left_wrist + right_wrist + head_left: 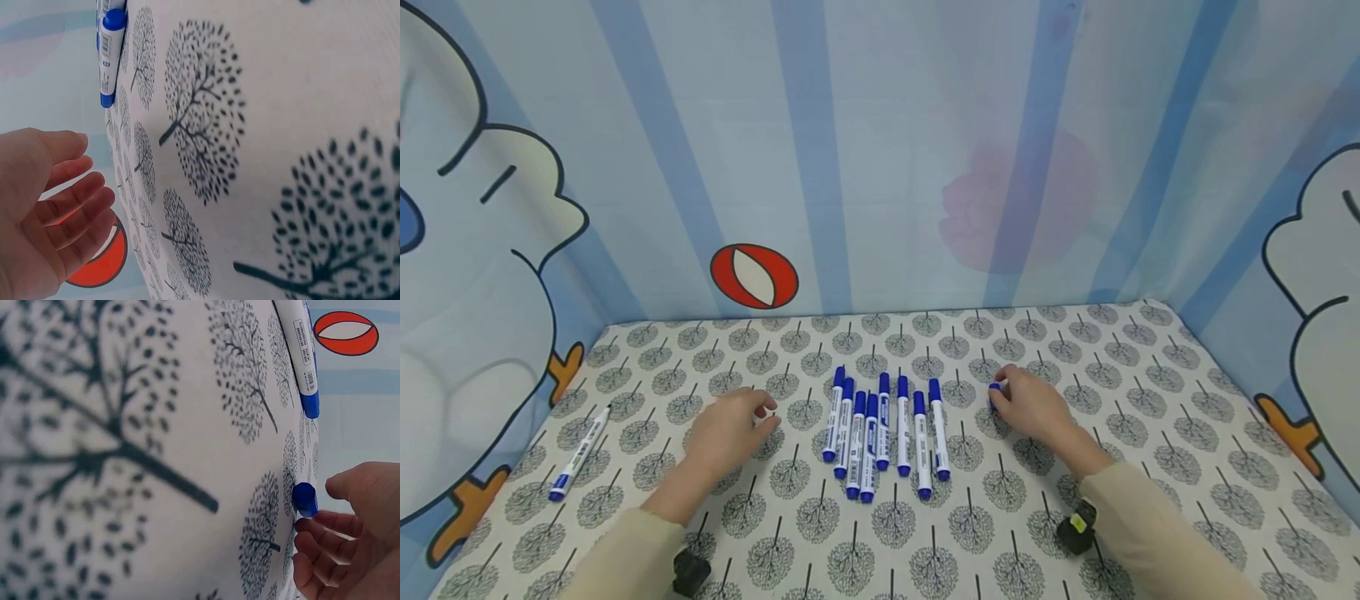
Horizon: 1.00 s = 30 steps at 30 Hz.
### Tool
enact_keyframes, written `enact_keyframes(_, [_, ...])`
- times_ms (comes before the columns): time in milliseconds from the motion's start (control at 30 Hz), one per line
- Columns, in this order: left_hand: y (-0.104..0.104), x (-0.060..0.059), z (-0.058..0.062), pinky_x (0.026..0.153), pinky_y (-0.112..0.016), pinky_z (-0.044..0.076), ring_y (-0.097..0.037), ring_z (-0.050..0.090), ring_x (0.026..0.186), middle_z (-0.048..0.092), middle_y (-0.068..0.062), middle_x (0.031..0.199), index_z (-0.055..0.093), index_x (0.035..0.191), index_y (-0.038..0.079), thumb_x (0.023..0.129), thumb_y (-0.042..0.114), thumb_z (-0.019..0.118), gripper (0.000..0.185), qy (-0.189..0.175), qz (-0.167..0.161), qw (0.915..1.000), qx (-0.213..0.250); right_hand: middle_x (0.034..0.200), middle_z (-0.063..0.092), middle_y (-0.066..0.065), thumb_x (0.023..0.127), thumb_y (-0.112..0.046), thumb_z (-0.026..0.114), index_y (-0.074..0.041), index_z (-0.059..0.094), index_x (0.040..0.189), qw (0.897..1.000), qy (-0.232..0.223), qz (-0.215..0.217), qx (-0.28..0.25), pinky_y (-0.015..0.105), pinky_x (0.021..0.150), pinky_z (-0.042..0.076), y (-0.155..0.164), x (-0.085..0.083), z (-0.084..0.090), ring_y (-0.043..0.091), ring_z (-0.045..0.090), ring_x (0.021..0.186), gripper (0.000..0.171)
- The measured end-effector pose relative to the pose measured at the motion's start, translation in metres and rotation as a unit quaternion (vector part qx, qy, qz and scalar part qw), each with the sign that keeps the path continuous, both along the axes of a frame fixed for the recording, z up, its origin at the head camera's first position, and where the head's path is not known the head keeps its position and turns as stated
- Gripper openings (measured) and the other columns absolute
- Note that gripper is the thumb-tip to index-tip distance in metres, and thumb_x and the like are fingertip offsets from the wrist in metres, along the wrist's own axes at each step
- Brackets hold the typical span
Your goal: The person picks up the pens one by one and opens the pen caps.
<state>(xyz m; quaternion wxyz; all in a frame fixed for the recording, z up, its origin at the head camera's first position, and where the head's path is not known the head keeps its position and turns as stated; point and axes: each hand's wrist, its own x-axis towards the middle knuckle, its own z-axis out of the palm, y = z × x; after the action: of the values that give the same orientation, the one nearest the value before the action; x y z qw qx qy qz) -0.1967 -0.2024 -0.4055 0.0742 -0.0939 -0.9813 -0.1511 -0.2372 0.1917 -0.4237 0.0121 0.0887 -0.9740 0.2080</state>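
Observation:
Several white markers with blue caps [883, 433] lie side by side in the middle of a tree-patterned cloth [970, 517]. My left hand [730, 427] rests on the cloth just left of them, fingers loosely bent [69, 212], holding nothing. The outermost marker [112, 50] lies beyond its fingertips. My right hand [1028, 404] rests to the right of the row. Its thumb and fingers curl around a small loose blue cap [995, 388] [304, 499] that stands on the cloth, with a fingertip [312, 526] against it. One uncapped marker [580, 454] lies far left.
Printed curtain walls close in the back and both sides, with a red and white ball print [754, 275] behind the left hand. A black wrist camera [1077, 527] sits on the right sleeve, another [690, 573] on the left.

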Motion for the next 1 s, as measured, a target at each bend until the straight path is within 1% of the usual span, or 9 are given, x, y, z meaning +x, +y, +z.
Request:
enact_keyframes(100, [0.004, -0.001, -0.002, 0.045, -0.024, 0.040, -0.012, 0.054, 0.061, 0.064, -0.003, 0.087, 0.067, 0.093, 0.012, 0.079, 0.023, 0.070, 0.018, 0.007, -0.006, 1.0000, 0.001, 0.088, 0.062, 0.009, 0.089, -0.021, 0.056, 0.000, 0.057, 0.110, 1.000, 0.019, 0.008, 0.000, 0.033, 0.059, 0.048, 0.001, 0.002, 0.000, 0.018, 0.058, 0.069, 0.030])
enact_keyframes(200, [0.006, -0.002, -0.003, 0.045, -0.024, 0.040, -0.011, 0.053, 0.061, 0.063, -0.002, 0.089, 0.067, 0.095, 0.013, 0.079, 0.025, 0.070, 0.021, 0.001, -0.005, 1.0000, 0.002, 0.089, 0.061, 0.009, 0.088, -0.020, 0.058, -0.001, 0.058, 0.109, 0.999, 0.042, 0.017, 0.002, 0.030, 0.056, 0.046, 0.003, 0.005, 0.001, 0.017, 0.056, 0.067, 0.029])
enact_keyframes(367, [0.011, -0.004, -0.007, 0.053, -0.026, 0.045, -0.014, 0.059, 0.072, 0.063, -0.001, 0.096, 0.067, 0.100, 0.014, 0.078, 0.029, 0.070, 0.027, -0.015, -0.006, 0.9998, 0.006, 0.095, 0.061, 0.010, 0.087, -0.020, 0.061, -0.004, 0.060, 0.109, 0.996, 0.088, 0.032, 0.005, 0.029, 0.055, 0.045, 0.003, 0.008, 0.003, 0.018, 0.056, 0.069, 0.027])
enact_keyframes(533, [0.016, -0.005, -0.009, 0.056, -0.027, 0.048, -0.018, 0.062, 0.080, 0.064, -0.003, 0.104, 0.066, 0.104, 0.014, 0.077, 0.033, 0.070, 0.032, -0.026, -0.011, 0.9993, 0.024, 0.099, 0.063, 0.008, 0.086, -0.020, 0.062, -0.007, 0.061, 0.109, 0.991, 0.122, 0.054, 0.003, 0.032, 0.060, 0.050, 0.001, 0.010, 0.009, 0.021, 0.061, 0.079, 0.027])
enact_keyframes(600, [0.019, -0.005, -0.008, 0.057, -0.028, 0.049, -0.018, 0.062, 0.079, 0.063, -0.005, 0.108, 0.066, 0.105, 0.014, 0.077, 0.034, 0.070, 0.034, -0.026, -0.011, 0.9993, 0.026, 0.100, 0.063, 0.007, 0.085, -0.021, 0.063, -0.008, 0.061, 0.109, 0.989, 0.135, 0.064, 0.005, 0.032, 0.062, 0.051, -0.001, 0.011, 0.011, 0.022, 0.061, 0.083, 0.027])
enact_keyframes(733, [0.026, -0.005, -0.008, 0.060, -0.031, 0.050, -0.016, 0.060, 0.073, 0.061, -0.008, 0.114, 0.066, 0.107, 0.014, 0.077, 0.036, 0.070, 0.037, -0.024, -0.011, 0.9994, 0.022, 0.100, 0.064, 0.006, 0.084, -0.021, 0.064, -0.009, 0.062, 0.108, 0.984, 0.156, 0.084, 0.017, 0.030, 0.061, 0.051, -0.004, 0.014, 0.015, 0.021, 0.061, 0.082, 0.027])
enact_keyframes(800, [0.028, -0.005, -0.007, 0.061, -0.034, 0.050, -0.017, 0.060, 0.073, 0.061, -0.009, 0.114, 0.066, 0.106, 0.013, 0.076, 0.037, 0.071, 0.039, -0.020, -0.015, 0.9995, 0.019, 0.100, 0.064, 0.007, 0.084, -0.021, 0.065, -0.009, 0.062, 0.109, 0.982, 0.164, 0.093, 0.023, 0.031, 0.063, 0.052, -0.005, 0.015, 0.017, 0.021, 0.061, 0.082, 0.028])
enact_keyframes(900, [0.031, -0.006, -0.009, 0.066, -0.039, 0.052, -0.022, 0.063, 0.081, 0.061, -0.011, 0.115, 0.066, 0.108, 0.012, 0.075, 0.037, 0.071, 0.042, -0.015, -0.023, 0.9994, 0.020, 0.101, 0.064, 0.006, 0.083, -0.022, 0.066, -0.010, 0.062, 0.109, 0.980, 0.171, 0.102, 0.029, 0.032, 0.065, 0.052, -0.008, 0.017, 0.019, 0.021, 0.061, 0.083, 0.029])
enact_keyframes(1000, [0.034, -0.008, -0.012, 0.075, -0.044, 0.051, -0.027, 0.062, 0.094, 0.060, -0.011, 0.117, 0.065, 0.112, 0.013, 0.075, 0.040, 0.072, 0.046, -0.019, -0.026, 0.9992, 0.024, 0.101, 0.064, 0.006, 0.082, -0.021, 0.067, -0.010, 0.063, 0.109, 0.977, 0.181, 0.112, 0.031, 0.032, 0.066, 0.052, -0.010, 0.020, 0.022, 0.020, 0.061, 0.083, 0.030])
